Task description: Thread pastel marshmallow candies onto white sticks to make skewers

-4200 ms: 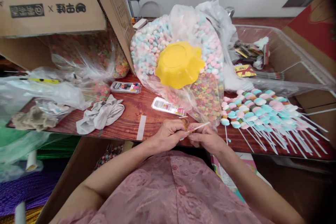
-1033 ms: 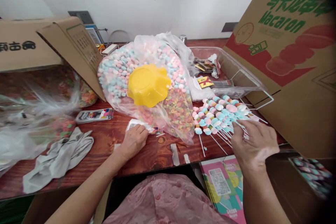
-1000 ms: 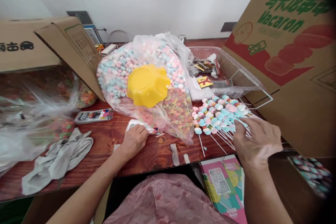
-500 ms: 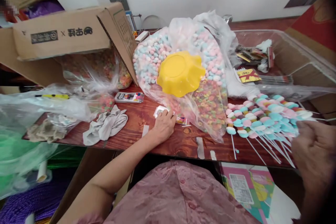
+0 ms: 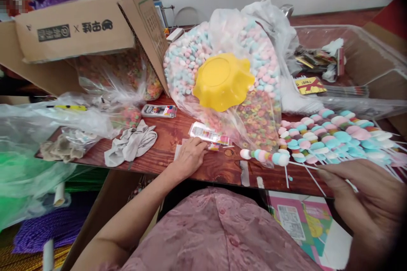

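Note:
My right hand [image 5: 365,194] at the lower right pinches the white stick of a candy skewer [image 5: 265,156] and holds it level, its pastel pieces pointing left over the red-brown table [image 5: 165,144]. Behind it lies a pile of finished candy skewers [image 5: 337,137]. My left hand [image 5: 189,156] rests flat on the table's front edge, fingertips on a small clear packet [image 5: 208,134] with a coloured label. A large clear bag of pastel candies and coloured rings [image 5: 229,76] stands behind, with a yellow wavy-edged bowl [image 5: 222,80] on it.
A tipped cardboard box [image 5: 79,29] with a bag of ring candies stands at the left. Grey cloth [image 5: 132,146], a small flat tin [image 5: 159,111] and crumpled plastic bags [image 5: 47,123] lie on the left side. A clear plastic bin [image 5: 346,63] holds packets at the right.
My right hand has pulled one skewer out of the pile and carried it left and toward me. My left hand has stayed on the small packet. The view has swung left.

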Tool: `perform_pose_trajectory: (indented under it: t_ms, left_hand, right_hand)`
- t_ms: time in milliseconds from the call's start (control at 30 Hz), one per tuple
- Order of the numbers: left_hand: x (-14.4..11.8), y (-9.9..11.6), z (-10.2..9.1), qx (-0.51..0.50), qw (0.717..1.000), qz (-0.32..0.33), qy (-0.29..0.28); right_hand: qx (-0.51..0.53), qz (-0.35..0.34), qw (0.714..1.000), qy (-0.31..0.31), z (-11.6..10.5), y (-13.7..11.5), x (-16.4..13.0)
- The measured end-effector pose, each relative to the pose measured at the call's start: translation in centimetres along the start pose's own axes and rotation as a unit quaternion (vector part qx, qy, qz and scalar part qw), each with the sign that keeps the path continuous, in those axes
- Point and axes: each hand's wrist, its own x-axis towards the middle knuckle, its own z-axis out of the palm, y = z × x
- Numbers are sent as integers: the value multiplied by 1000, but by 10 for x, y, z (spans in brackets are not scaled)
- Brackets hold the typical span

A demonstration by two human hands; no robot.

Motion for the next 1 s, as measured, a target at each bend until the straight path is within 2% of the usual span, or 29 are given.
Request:
perform_pose_trajectory:
  t_ms: [67,133,233,367,467,600,800,900,1000]
  left_hand:
    - [-2,0,-2,-2,1000,-12,-21]
    - [-1,0,-4,-17,999,-26,-28]
    - [1,1,-6,-119,991,-69,-2]
    - [2,5,-9,-278,949,-150,17]
    - [1,10,-13,-345,921,-179,10]
    - [0,15,-15,-377,914,-146,28]
    - [-6,18,-11,-384,915,-113,54]
    - [-8,18,-10,-356,932,-49,50]
    - [-9,19,-9,-318,947,30,22]
  right_hand:
    - [49,-45,998,-12,13,-9,7]
    - [76,-58,995,-9,19,-16,10]
    - [99,-43,994,9,23,-22,10]
    - [137,-2,990,42,26,-26,8]
    - [168,59,983,42,28,-27,6]
    - [199,80,977,17,31,-26,6]
    - [183,38,981,-57,23,-24,11]
    - [193,61,976,-76,20,-23,12]
    - [221,68,968,-96,23,-19,11]
